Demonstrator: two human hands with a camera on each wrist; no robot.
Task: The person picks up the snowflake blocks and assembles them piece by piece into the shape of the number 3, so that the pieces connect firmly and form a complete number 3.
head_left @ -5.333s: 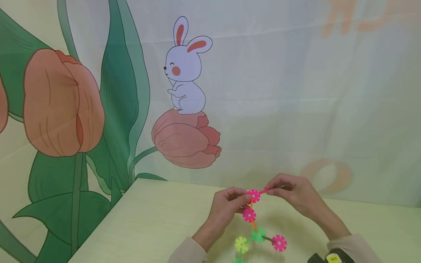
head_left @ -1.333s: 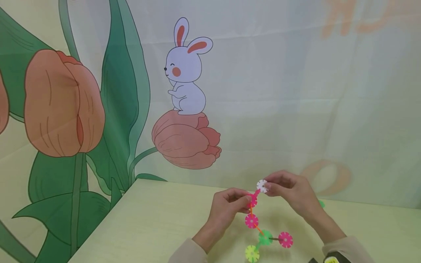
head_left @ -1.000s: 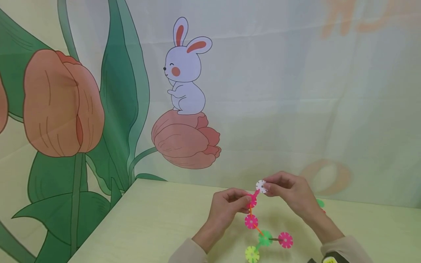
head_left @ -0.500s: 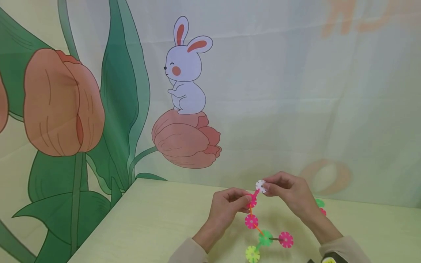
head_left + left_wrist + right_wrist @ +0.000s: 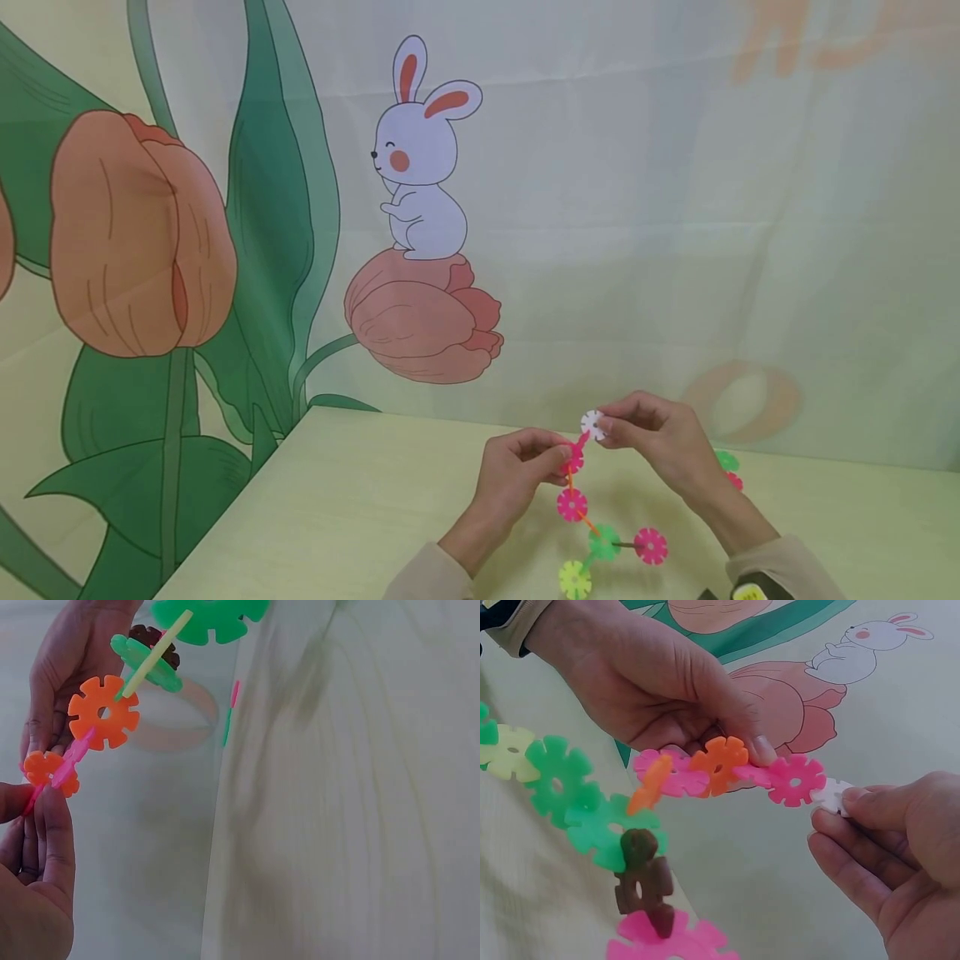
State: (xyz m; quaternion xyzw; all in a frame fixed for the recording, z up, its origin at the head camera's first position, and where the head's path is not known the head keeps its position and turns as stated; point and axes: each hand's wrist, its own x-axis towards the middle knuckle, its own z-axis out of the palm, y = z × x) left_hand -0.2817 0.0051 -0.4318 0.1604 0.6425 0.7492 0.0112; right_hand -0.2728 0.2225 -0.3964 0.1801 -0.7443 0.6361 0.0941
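Observation:
A chain of notched plastic snowflake discs hangs between the hands above the table. My left hand (image 5: 517, 467) pinches it near the top, at a pink disc (image 5: 575, 458). My right hand (image 5: 667, 442) pinches a white disc (image 5: 593, 425) between thumb and fingers. That white disc meets a pink disc (image 5: 796, 781) at the chain's end; how deep their slots sit is hidden by my fingers. Lower down are a green disc (image 5: 603, 542), a yellow disc (image 5: 575, 578) and, on a brown disc (image 5: 643, 885), a side branch ending in another pink disc (image 5: 651, 547).
Behind my right forearm, a loose green disc (image 5: 727, 460) and a pinkish-red disc (image 5: 735, 481) lie near the far edge of the pale table (image 5: 360, 483). A printed backdrop (image 5: 600, 208) with a rabbit and tulips stands just behind the table.
Several seconds ago my right hand pinched a pink disc at the chain's end; now it holds a white one there. Over the last second both hands stay almost still, my right shifting slightly left.

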